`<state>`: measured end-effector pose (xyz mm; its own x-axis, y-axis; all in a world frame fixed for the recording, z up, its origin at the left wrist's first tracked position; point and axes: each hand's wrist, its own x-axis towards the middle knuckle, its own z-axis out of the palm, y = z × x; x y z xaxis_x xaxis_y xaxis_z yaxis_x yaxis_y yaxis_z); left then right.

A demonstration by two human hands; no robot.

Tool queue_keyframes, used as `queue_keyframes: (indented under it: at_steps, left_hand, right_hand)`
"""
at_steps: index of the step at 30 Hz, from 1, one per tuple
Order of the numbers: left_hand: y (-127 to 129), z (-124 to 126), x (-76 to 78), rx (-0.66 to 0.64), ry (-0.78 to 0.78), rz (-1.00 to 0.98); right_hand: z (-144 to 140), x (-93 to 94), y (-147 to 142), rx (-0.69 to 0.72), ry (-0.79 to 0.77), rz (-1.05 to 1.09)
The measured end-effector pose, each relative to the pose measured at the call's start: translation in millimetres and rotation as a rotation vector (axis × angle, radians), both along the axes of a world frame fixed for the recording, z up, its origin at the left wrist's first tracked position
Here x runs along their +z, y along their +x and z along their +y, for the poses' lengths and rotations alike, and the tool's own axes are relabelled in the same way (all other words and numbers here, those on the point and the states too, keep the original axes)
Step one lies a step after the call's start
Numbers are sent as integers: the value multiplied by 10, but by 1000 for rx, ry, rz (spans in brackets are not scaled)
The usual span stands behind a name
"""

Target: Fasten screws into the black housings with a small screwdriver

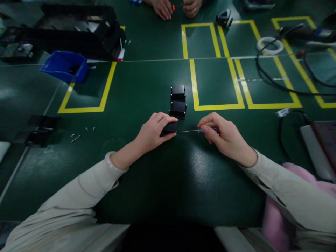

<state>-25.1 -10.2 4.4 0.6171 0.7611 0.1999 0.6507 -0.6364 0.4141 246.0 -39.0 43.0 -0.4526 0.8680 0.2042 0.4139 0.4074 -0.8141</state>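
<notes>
My left hand [154,130] grips a small black block [169,128] lying on the green table [168,182]. My right hand [223,134] holds a thin screwdriver [193,131] level, its metal tip touching the right side of that block. Two more black blocks [178,93] [178,109] stand in a row just beyond the held one.
Several small screws [76,137] lie at the left, near black parts [39,131]. A blue bin [64,65] and black trays [76,29] sit at the far left. Yellow tape boxes [215,82], cables [283,89] and a white tape roll [270,45] are on the right. Another person's hands [177,7] work opposite.
</notes>
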Motion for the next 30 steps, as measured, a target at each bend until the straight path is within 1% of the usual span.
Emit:
queue_keyframes:
  at_steps: [5, 12, 17, 22, 27, 30]
  left_hand:
    - [0, -1, 10, 4, 0, -2]
    - [2, -4, -3, 1, 6, -10]
    - [4, 1, -3, 0, 9, -12]
    - [-2, 2, 1, 4, -4, -5]
    - [-4, -3, 1, 6, -7, -8]
    - [0, -5, 3, 4, 0, -11]
  right_hand:
    - [-3, -17, 2, -23, 32, 7]
    - [13, -12, -9, -7, 29, 2]
    - [14, -8, -6, -28, 34, 9]
    - [14, -6, -5, -18, 5, -2]
    - [19, -10, -4, -28, 36, 8]
    - [21, -9, -1, -23, 28, -7]
